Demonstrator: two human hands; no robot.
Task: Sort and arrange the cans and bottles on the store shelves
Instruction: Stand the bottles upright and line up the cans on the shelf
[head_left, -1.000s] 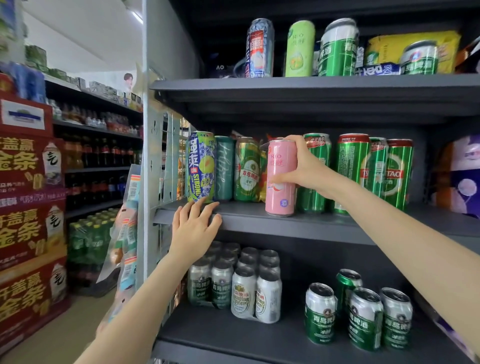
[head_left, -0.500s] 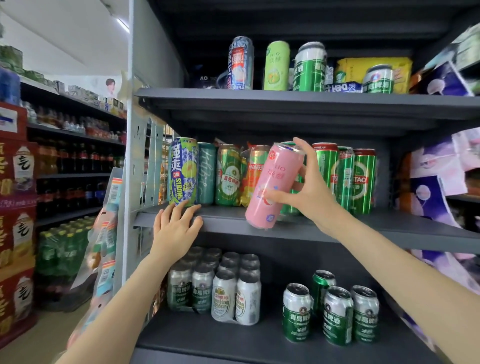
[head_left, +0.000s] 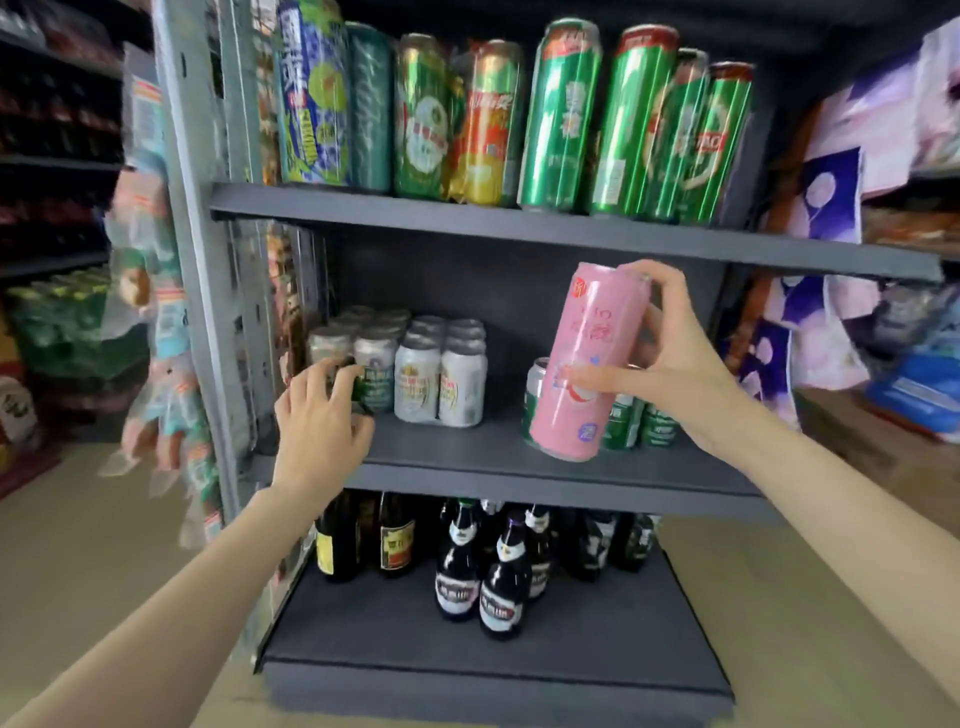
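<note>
Off the left edge of my shelf unit, a strip of snack packets (head_left: 156, 291) hangs down the grey perforated upright (head_left: 202, 260); behind it, dark shelves in the next aisle (head_left: 57, 171) hold blurred rows of goods, with green shrink-wrapped packs (head_left: 62, 327) low down; past the right edge, purple-and-white packages (head_left: 826, 218) crowd the neighbouring rack, a blue pack (head_left: 919, 395) lies lower beside them; beige floor (head_left: 78, 545) spreads below, on both sides.
</note>
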